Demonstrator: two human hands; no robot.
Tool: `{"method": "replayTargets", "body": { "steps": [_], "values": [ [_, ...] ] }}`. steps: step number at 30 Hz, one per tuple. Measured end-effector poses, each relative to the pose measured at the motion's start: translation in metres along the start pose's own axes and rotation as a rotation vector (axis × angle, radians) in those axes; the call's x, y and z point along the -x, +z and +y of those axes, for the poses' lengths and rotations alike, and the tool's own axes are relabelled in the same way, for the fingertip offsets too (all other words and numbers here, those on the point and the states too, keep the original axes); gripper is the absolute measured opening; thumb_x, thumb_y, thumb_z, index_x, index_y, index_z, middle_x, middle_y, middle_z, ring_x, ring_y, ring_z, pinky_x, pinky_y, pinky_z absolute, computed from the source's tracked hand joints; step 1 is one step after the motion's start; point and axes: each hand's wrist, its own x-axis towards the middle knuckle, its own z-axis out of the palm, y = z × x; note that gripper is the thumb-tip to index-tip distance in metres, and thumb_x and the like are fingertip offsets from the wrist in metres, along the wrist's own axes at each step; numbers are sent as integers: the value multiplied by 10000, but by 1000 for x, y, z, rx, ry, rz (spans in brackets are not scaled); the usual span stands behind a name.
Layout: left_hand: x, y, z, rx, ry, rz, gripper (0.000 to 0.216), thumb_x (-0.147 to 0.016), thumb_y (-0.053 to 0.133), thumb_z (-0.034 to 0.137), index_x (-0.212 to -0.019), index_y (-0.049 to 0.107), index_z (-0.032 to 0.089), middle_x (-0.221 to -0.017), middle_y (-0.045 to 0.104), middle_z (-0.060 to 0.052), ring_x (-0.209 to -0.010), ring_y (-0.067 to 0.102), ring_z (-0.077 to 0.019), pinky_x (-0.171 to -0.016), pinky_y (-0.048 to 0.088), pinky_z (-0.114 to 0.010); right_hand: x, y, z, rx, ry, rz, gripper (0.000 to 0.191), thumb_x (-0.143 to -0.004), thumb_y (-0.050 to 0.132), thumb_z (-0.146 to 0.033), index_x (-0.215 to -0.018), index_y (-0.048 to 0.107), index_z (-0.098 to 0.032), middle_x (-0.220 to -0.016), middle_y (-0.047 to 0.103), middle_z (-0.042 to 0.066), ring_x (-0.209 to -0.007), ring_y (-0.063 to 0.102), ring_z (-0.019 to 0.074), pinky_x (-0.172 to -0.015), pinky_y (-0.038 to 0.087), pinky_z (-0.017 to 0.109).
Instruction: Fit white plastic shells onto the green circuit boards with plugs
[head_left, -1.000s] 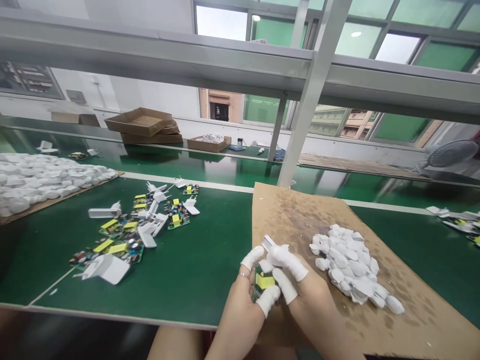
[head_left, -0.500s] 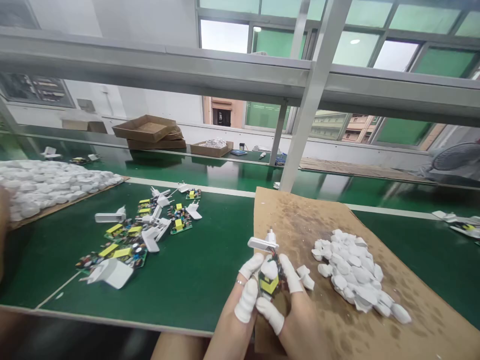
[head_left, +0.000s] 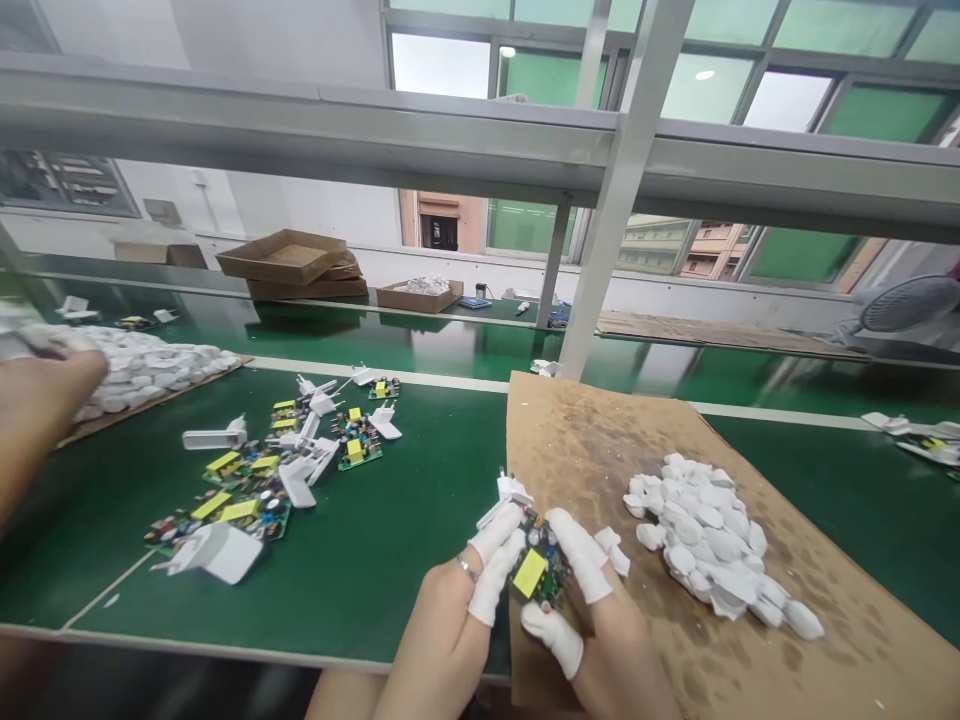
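Both hands hold a small green circuit board (head_left: 551, 575) with a yellow transformer (head_left: 530, 573) on top, over the near left edge of the cardboard sheet. My left hand (head_left: 484, 575) grips its left side, fingertips also against a white plug casing (head_left: 512, 488) at the board's far end. On the opposite side, my right hand (head_left: 592, 590) has its fingers along the edge and its thumb at the near end. White coverings wrap several fingertips. Just right of my right hand lie loose white putty-like lumps (head_left: 613, 550). The board's underside is hidden.
A heap of white lumps (head_left: 705, 535) rests on the stained cardboard (head_left: 577, 430). Boards with white plug casings (head_left: 300, 480) lie left on the green table (head_left: 420, 560). Another person's hand (head_left: 45, 390) reaches over a second white pile (head_left: 161, 365). A metal post (head_left: 600, 270) stands ahead.
The board has turned in my hands, and the white lump seen on it is now out of sight. The plug casing has tipped left. Another person's hand has come in at far left.
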Motion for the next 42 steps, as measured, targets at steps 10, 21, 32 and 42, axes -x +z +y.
{"method": "replayTargets", "body": {
  "steps": [10, 21, 32, 42],
  "values": [
    [10, 7, -3, -742, 405, 200, 527, -734, 248, 81, -1247, 214, 198, -836, 622, -61, -750, 581, -131, -685, 475, -217, -3, -11, -8, 289, -190, 71, 571, -812, 144, -412, -1275, -76, -159, -985, 551, 151, -961, 495, 304, -669, 482, 435],
    [17, 15, 3, -6, -40, 198, 359, -774, 320, 287, -1059, 513, 185, -1034, 561, -64, -918, 530, -188, -846, 400, -294, -7, -18, 2, 345, -351, 59, 558, -823, 176, -360, -1278, -29, -112, -958, 580, 148, -932, 519, 271, -660, 493, 418],
    [15, 26, -19, 57, -139, 469, 233, -689, 490, 367, -886, 600, 313, -895, 616, 80, -1035, 441, -214, -897, 340, -366, -11, -11, -5, 261, -493, 82, 586, -794, 325, -200, -1265, 13, -43, -998, 565, 165, -937, 506, 258, -798, 347, 515],
    [13, 18, -22, -107, -68, 402, 365, -778, 366, 412, -976, 527, 151, -943, 589, -68, -854, 552, -173, -768, 461, -354, -16, -18, -9, 292, -443, -24, 615, -818, 273, -299, -1261, -90, -76, -1021, 551, 178, -946, 507, 264, -773, 392, 523]
  ]
}}
